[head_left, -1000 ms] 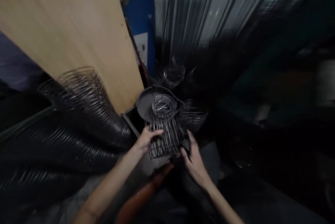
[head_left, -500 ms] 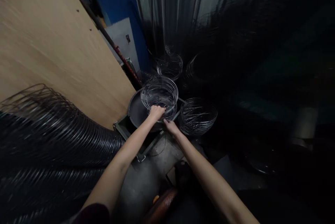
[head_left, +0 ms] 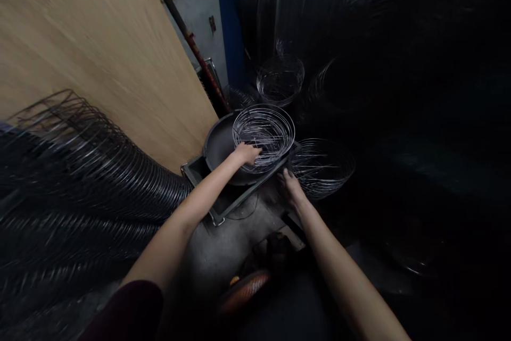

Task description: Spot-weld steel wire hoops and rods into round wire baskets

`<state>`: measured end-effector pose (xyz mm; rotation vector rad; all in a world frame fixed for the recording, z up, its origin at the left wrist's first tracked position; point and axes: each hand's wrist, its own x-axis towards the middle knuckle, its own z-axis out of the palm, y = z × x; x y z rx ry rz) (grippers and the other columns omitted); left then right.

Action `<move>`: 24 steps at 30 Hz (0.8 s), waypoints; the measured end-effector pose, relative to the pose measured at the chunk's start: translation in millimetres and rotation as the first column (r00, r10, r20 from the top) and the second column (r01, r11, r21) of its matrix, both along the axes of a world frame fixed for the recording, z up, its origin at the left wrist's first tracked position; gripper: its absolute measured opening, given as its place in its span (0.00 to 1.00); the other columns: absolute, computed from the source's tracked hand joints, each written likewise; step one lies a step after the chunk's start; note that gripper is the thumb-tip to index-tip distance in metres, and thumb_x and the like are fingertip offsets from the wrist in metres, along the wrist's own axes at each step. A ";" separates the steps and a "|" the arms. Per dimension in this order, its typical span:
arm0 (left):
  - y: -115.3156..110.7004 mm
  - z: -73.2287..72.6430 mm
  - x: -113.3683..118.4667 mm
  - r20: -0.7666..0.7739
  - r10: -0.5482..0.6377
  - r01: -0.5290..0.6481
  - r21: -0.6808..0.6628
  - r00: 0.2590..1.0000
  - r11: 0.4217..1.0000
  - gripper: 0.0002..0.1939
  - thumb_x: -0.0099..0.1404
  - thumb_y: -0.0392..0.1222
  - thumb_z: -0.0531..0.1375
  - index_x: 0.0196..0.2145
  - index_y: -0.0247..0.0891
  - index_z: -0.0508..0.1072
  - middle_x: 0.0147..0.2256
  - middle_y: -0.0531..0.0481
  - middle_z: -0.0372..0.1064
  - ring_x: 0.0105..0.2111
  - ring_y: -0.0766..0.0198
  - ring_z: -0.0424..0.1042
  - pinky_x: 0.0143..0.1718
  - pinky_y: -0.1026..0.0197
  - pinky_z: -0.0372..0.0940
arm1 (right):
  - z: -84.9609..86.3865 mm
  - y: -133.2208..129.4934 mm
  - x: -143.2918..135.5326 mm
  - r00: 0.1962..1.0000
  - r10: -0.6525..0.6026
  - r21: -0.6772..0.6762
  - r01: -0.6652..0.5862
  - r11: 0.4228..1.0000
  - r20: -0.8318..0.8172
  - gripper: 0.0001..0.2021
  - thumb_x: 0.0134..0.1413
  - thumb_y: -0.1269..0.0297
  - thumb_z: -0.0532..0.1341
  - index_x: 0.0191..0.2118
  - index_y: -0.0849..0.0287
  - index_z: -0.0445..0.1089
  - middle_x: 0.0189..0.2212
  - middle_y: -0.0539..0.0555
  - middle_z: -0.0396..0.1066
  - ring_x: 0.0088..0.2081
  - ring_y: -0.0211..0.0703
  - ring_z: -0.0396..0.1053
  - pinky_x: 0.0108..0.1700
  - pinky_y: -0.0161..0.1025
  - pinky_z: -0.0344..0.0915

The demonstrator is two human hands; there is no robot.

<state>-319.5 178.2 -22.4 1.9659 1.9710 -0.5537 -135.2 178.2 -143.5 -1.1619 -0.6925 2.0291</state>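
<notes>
Head cam: left hand (head_left: 248, 154) is half-curled at the near rim of a round silver wire bundle (head_left: 267, 125), can't tell if it's gripping; bundle's sitting in a round grey basin (head_left: 219, 145). Right hand (head_left: 291, 185)'s loosely open, empty, beside a dark rectangular tray (head_left: 238, 202).

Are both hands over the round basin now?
No; the left hand is over the basin, but the right hand is outside its rim.

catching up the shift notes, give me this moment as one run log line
left hand: at wire coil, over basin, grip unclear | right hand: by crate edge and second coil, grip unclear
</notes>
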 end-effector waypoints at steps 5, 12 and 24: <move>8.6 -8.8 10.3 -0.006 -0.007 0.007 -0.149 1.000 0.989 0.19 0.51 0.41 0.62 0.43 0.33 0.74 0.47 0.38 0.70 0.52 0.48 0.62 0.50 0.52 0.59 | -8.4 14.2 -59.5 0.999 -0.038 -0.254 0.028 0.967 -0.034 0.13 0.60 0.56 0.48 0.36 0.54 0.65 0.28 0.50 0.71 0.35 0.40 0.71 0.42 0.43 0.69; -8.5 -18.7 34.4 0.022 -0.026 0.026 -0.014 0.999 1.000 0.25 0.56 0.42 0.59 0.51 0.29 0.65 0.43 0.34 0.71 0.51 0.46 0.61 0.50 0.50 0.57 | -3.9 6.7 -75.5 0.972 -0.123 -0.372 0.042 0.927 -0.199 0.21 0.57 0.47 0.45 0.33 0.56 0.67 0.28 0.52 0.71 0.37 0.43 0.70 0.44 0.44 0.68; -28.4 -21.4 59.5 0.018 0.076 -0.078 0.263 0.997 0.962 0.14 0.67 0.35 0.47 0.47 0.31 0.67 0.40 0.36 0.71 0.50 0.52 0.63 0.45 0.55 0.57 | -11.0 12.5 -76.7 0.972 -0.009 -0.123 -0.020 0.992 -0.233 0.18 0.56 0.52 0.45 0.30 0.55 0.67 0.31 0.55 0.72 0.42 0.47 0.70 0.48 0.51 0.66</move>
